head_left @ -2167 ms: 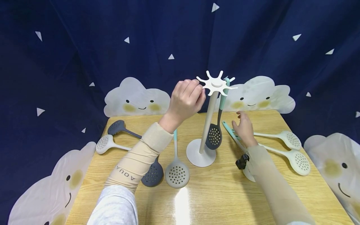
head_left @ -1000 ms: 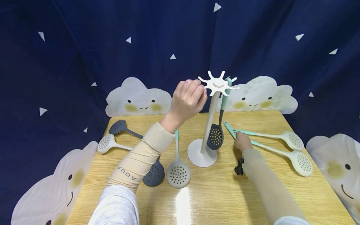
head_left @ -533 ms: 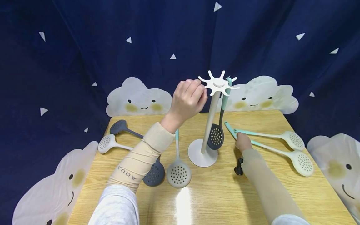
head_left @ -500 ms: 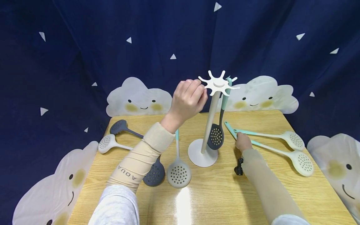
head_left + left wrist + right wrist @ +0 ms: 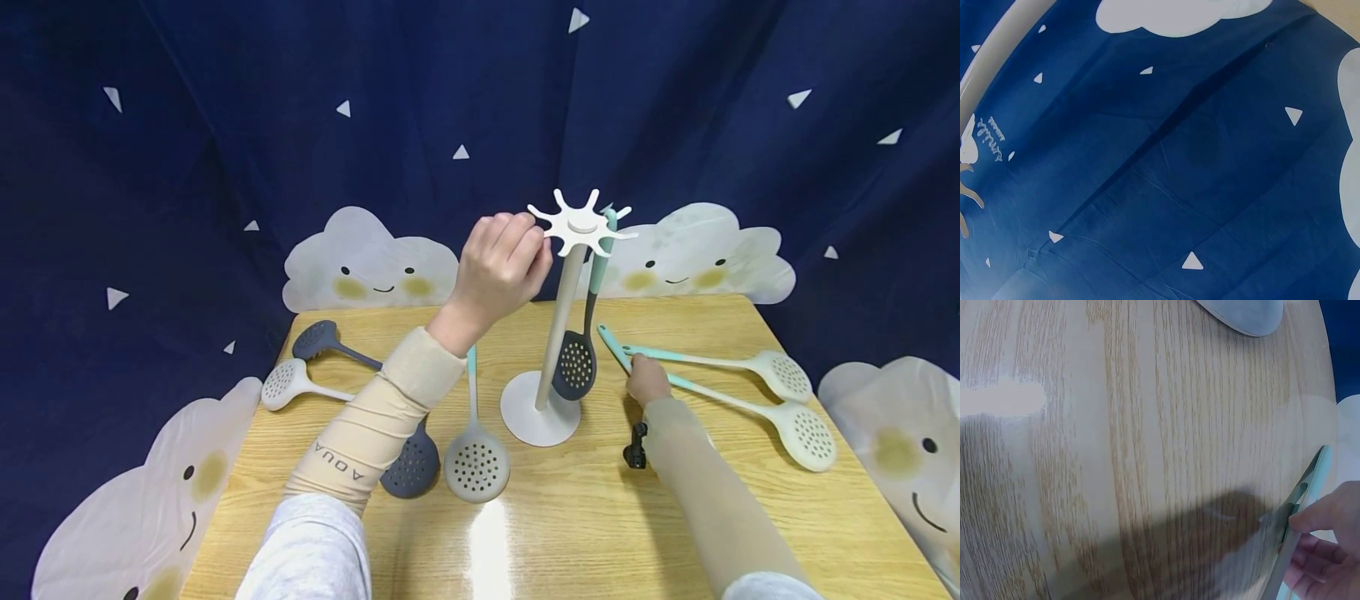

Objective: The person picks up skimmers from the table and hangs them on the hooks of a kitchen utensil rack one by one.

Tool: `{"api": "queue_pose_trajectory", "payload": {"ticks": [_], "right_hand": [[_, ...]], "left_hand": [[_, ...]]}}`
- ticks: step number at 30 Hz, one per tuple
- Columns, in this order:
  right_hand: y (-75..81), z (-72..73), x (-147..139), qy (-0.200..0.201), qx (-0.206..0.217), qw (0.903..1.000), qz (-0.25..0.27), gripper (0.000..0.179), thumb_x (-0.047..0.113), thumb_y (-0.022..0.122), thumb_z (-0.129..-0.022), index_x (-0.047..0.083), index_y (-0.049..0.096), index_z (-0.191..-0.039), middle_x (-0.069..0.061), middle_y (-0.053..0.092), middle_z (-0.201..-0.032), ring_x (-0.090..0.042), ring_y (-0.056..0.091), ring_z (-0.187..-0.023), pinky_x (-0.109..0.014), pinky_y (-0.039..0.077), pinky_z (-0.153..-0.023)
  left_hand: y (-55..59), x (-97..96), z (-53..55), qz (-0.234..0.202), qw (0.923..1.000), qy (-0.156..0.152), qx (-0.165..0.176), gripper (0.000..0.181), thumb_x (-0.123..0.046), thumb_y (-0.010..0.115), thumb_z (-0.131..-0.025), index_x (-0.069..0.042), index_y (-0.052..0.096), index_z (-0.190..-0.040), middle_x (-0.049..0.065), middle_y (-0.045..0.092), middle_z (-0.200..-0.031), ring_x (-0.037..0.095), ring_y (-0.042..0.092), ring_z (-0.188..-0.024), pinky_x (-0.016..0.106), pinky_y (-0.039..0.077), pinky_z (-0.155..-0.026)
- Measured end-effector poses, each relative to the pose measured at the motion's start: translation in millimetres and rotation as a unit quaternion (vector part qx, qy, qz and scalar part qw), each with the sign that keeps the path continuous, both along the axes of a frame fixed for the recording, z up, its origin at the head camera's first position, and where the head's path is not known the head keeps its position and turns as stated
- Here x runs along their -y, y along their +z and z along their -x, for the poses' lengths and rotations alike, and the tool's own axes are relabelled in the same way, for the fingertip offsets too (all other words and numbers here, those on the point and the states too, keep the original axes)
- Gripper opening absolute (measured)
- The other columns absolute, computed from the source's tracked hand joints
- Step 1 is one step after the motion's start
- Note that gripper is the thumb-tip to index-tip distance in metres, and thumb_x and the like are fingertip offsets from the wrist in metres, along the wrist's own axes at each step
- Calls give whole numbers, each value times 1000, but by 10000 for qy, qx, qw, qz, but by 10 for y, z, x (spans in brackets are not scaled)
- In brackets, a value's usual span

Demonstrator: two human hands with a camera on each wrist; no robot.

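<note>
My left hand, fingers curled, grips the hooked top of a white utensil stand at its left side; the fingertips are hidden. On the stand's right side hangs a dark skimmer with a turquoise handle. My right hand pinches the turquoise handle of a kitchen utensil low over the table, right of the stand. In the right wrist view, thumb and fingers close round that handle. The utensil's head is hidden beneath the hand and forearm. The left wrist view shows mostly curtain, with stand hooks at its edge.
Two pale skimmers lie on the right, a rear one and a nearer one. Left of the stand's base are a grey skimmer, a dark skimmer, a dark utensil and a white one.
My right hand has come down from hovering with spread fingers and taken the turquoise handle. Over the last second it has barely moved. The left hand stays on the stand.
</note>
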State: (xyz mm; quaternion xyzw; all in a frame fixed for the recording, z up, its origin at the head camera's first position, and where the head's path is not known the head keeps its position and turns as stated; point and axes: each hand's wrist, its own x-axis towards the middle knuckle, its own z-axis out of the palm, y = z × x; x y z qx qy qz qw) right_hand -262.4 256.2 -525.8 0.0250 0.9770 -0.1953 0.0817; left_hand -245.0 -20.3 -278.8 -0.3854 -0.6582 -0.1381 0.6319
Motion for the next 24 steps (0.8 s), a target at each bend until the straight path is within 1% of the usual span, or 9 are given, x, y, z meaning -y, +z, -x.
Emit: {"api": "queue_pose_trajectory", "payload": {"ticks": [5, 10, 15, 17, 22, 24], "right_hand": [[-8, 3, 4, -10, -50, 10000, -6, 20, -6, 50, -85, -12, 49, -104, -28, 56, -91, -40, 57, -84, -45, 48, -69], [18, 3, 13, 52, -226, 9997, 6, 21, -6, 50, -85, -13, 49, -105, -29, 56, -90, -41, 56, -84, -47, 47, -69], [126, 22, 30, 32, -329, 9994, 119, 30, -8, 47, -84, -15, 45, -112, -34, 54, -98, -45, 54, -89, -48, 47, -73], [179, 36, 35, -5, -328, 9993, 184, 33, -8, 47, -83, -15, 44, -115, -35, 52, -100, -45, 53, -90, -48, 47, -72], [275, 70, 26, -28, -400, 9986, 347, 38, -7, 47, -83, -14, 41, -120, -33, 50, -97, -41, 52, -83, -45, 44, -67], [304, 77, 22, -37, -510, 9980, 374, 40, -7, 48, -82, -13, 42, -121, -32, 50, -95, -40, 51, -82, -44, 44, -66]], "left_hand": [[-1, 1, 1, -2, 10000, 4, -9, 5, -3, 57, -77, -1, 54, -73, 11, 59, -78, 25, 52, -68, 33, 42, -61], [0, 4, -3, -6, 10000, 5, -5, 5, -2, 58, -77, -1, 55, -73, 11, 59, -78, 26, 53, -68, 34, 43, -61], [1, 5, -5, -12, 10000, -8, 16, 5, -2, 57, -77, 0, 55, -73, 11, 59, -78, 26, 52, -68, 34, 43, -61], [1, 4, -3, -13, 10000, -11, 9, 5, -2, 57, -77, -1, 55, -73, 11, 59, -78, 26, 52, -67, 33, 43, -61], [-2, 2, 2, -8, 10000, -19, -1, 5, -2, 57, -77, -1, 54, -73, 11, 58, -78, 25, 52, -67, 33, 43, -61], [-4, 2, 4, -8, 10000, -23, 1, 5, -2, 57, -77, -1, 54, -73, 11, 58, -78, 25, 52, -67, 33, 43, -61]]}}
